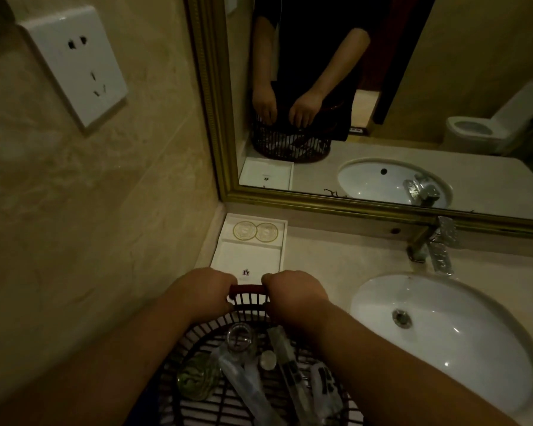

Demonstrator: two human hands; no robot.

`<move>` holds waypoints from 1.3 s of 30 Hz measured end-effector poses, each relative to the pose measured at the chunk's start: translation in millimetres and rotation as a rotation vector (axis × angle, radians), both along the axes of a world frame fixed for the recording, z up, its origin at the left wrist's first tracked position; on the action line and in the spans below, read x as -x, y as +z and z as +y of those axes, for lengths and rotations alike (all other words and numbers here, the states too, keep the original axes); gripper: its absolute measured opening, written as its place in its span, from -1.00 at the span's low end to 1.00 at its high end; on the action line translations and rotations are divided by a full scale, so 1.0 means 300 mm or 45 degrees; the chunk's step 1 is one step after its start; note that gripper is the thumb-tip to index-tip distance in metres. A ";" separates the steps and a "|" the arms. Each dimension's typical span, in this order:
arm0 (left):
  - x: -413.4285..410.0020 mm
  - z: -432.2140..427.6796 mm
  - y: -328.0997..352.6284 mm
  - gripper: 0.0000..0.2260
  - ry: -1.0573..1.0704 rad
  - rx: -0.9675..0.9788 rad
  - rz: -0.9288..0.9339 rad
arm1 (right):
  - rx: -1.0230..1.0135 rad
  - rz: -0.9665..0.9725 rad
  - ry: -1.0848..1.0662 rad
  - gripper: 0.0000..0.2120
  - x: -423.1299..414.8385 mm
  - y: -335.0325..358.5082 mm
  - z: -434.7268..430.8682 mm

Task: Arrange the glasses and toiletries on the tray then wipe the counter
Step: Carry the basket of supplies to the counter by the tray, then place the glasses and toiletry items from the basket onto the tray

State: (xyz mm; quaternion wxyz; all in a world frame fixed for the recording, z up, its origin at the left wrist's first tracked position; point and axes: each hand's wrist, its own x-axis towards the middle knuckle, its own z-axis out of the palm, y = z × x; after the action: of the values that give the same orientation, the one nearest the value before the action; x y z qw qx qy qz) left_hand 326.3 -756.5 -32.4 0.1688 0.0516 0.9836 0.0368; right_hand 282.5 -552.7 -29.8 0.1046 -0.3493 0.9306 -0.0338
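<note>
A dark slatted basket [246, 315] sits at the counter's near left, and both hands grip its far rim. My left hand [202, 290] and my right hand [293, 293] are closed on that rim, a short gap apart. Inside lie a clear glass [239, 338], a second glass [197, 376] on its side, and several wrapped toiletries [286, 370]. Beyond the basket, against the wall corner, rests the white tray [225, 256] with two round gold-rimmed coasters [255, 231] in its far section.
A white oval sink [443, 339] fills the counter to the right, with a metal tap [437, 244] behind it. A gold-framed mirror [219, 118] stands at the back. A wall socket [74, 66] is on the left wall.
</note>
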 end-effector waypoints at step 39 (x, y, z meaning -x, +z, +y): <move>0.003 0.003 -0.024 -0.84 -0.026 -0.053 0.241 | 0.068 -0.120 0.599 -0.64 -0.267 -0.117 -0.152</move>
State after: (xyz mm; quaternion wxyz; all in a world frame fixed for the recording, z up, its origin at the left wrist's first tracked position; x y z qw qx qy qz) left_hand 325.3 -755.6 -39.5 0.0743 0.0682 0.9936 0.0504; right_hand 362.7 -598.4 -65.0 0.1438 -0.5570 0.8165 -0.0495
